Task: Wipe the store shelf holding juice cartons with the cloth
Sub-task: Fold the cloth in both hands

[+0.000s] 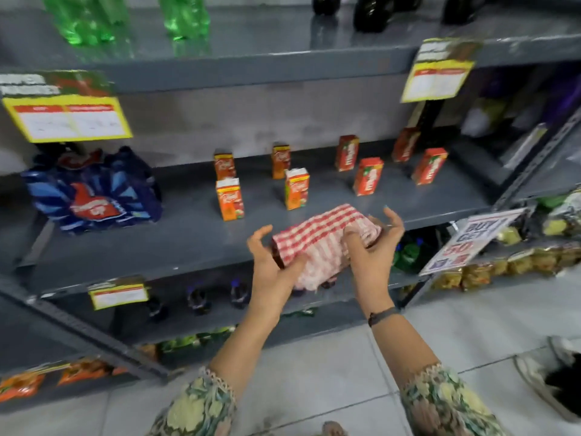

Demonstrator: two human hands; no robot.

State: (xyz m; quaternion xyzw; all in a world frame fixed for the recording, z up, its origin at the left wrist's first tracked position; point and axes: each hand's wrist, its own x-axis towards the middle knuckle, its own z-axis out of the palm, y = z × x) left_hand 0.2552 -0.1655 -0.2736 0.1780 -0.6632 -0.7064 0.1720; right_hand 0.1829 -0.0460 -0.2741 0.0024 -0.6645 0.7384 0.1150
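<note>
We hold the cloth (320, 243) bunched between both hands at the shelf (188, 240) front edge: left hand (273, 262) fingers half-curled, right hand (371, 247) loosely closed. Flatten it, then wipe around the cartons (295, 188).

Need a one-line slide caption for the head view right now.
Both hands, left hand and right hand, hold a red checked cloth at the front edge of the grey shelf of juice cartons.
</note>
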